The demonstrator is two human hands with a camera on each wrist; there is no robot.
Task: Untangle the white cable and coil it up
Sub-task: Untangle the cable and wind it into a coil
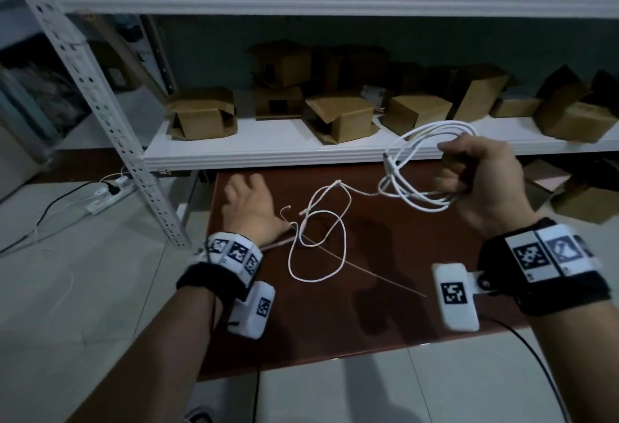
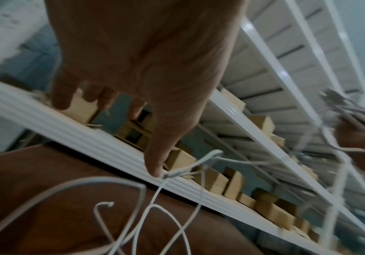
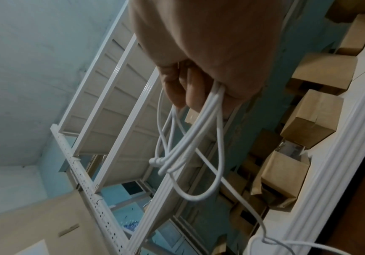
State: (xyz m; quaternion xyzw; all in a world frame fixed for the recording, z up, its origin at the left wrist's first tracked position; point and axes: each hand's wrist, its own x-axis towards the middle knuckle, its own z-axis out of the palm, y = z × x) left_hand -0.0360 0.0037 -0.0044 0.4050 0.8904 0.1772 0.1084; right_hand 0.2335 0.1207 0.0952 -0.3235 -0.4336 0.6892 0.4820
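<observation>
My right hand (image 1: 469,171) is raised above the brown table (image 1: 335,322) and grips several loops of the white cable (image 1: 415,167). In the right wrist view the loops (image 3: 190,146) hang from my curled fingers (image 3: 183,89), one plug end among them. From the coil the cable runs left to a loose tangle (image 1: 318,228) lying on the table. My left hand (image 1: 248,201) hovers over the table's left part beside the tangle, fingers spread and holding nothing. In the left wrist view its thumb (image 2: 155,165) points down near a strand (image 2: 177,172).
A white metal shelf (image 1: 268,151) with several open cardboard boxes (image 1: 201,114) runs just behind the table. Its perforated upright (image 1: 110,121) stands at the left. A power strip (image 1: 107,191) with cords lies on the tiled floor at left.
</observation>
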